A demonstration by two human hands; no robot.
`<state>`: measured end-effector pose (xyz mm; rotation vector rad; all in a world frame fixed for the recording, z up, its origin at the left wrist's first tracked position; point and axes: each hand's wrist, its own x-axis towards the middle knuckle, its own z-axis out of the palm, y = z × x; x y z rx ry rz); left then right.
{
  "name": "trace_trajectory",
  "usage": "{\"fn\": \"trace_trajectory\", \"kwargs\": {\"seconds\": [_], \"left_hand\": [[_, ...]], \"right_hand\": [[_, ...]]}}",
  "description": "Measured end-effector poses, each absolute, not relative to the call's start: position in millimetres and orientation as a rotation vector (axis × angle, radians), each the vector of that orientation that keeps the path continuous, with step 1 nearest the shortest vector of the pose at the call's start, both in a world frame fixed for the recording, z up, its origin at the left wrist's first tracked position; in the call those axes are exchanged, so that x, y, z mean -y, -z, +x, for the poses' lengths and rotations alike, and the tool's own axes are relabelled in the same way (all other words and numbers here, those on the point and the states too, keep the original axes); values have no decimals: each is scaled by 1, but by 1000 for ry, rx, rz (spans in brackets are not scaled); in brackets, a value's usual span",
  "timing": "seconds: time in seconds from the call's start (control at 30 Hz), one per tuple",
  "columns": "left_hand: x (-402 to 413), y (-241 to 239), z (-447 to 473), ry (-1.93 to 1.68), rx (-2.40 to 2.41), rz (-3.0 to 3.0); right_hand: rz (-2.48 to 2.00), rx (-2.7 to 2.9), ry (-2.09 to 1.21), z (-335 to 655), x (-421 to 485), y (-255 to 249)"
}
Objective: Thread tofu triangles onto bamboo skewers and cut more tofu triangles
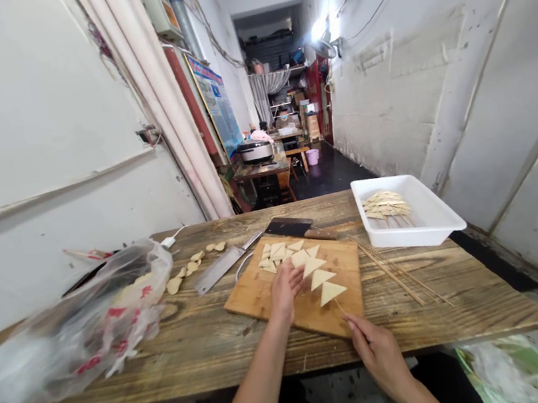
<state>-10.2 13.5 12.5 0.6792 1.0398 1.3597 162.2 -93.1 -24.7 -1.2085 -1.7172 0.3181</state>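
My right hand (379, 350) pinches the near end of a thin wooden skewer (340, 307) at the cutting board's front edge. Several pale, flat triangular slices (332, 292) are lined up along that skewer, over the wooden cutting board (257, 295). By the far end of this row, my left hand (286, 288) has its fingers stretched out beside a pale slice (300, 257); whether it touches the slice I cannot tell. Loose cut pieces (271, 253) lie together at the back of the board.
Behind the board lies a dark-bladed cleaver (288, 227); another knife (223, 267) is on the left. Bare skewers (390, 271) lie right, near a white tray (428, 231) with filled skewers (385, 204). A plastic bag (128, 310) and rounded pale pieces (192, 267) occupy the left.
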Motion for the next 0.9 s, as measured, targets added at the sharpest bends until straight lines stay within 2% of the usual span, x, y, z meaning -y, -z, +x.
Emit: {"fn": "trace_trajectory", "kwargs": {"seconds": [0.37,0.5,0.6,0.9], "left_hand": [[-18,12,-23,-1363,-1157,959],[-23,20,-31,-1318,-1133,985],[-22,22,-35,-1260,-1132,1030],[-24,24,-38,-1221,-1221,1179]], "right_hand": [[-1402,1750,-232,196,82,-14],[-1889,1853,70,246,48,-54],[-2097,1756,161,286,5,-85],[-2477,1642,55,318,-88,-138]]}}
